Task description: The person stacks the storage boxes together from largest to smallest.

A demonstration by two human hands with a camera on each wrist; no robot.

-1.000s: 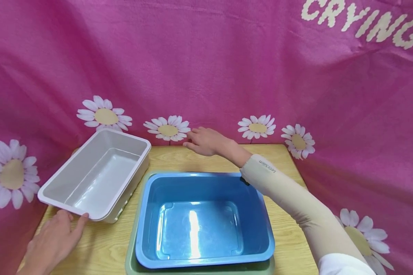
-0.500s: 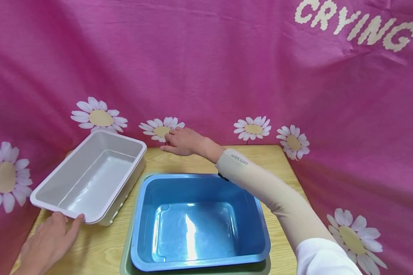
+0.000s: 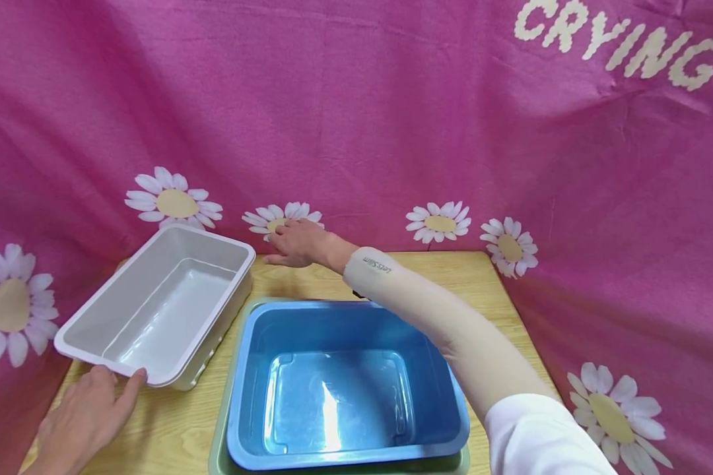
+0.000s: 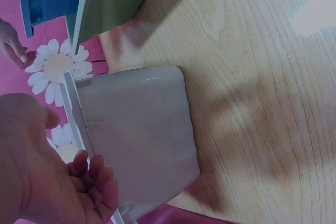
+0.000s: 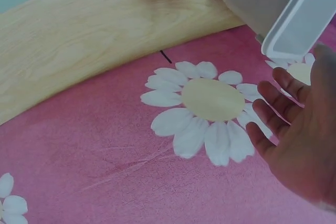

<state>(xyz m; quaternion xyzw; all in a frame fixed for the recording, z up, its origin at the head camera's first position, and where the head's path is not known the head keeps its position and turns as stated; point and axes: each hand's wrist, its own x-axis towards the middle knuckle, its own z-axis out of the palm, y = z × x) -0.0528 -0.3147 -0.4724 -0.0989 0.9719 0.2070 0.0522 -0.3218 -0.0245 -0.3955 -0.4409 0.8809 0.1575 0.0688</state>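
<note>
A grey plastic bin [image 3: 172, 310] sits at an angle on the left of the table. My left hand [image 3: 86, 412] is at its near rim, thumb at the top edge; in the left wrist view the fingers [image 4: 102, 182] curl below the lip. My right hand [image 3: 300, 243] hovers past the table's back, to the right of the bin's far corner, with nothing in it. In the right wrist view its loosely bent fingers [image 5: 281, 103] are just short of the bin's rim [image 5: 294, 19].
A blue bin [image 3: 339, 396] is nested in a green bin [image 3: 220, 435] at the table's front middle, and my right forearm passes over them. Pink cloth [image 3: 362, 119] with printed daisies surrounds the wooden table [image 3: 463, 270] at the back and sides.
My right hand has moved left along the back of the table toward the grey bin. The left hand keeps its place at the bin's near rim. The view has shifted slightly.
</note>
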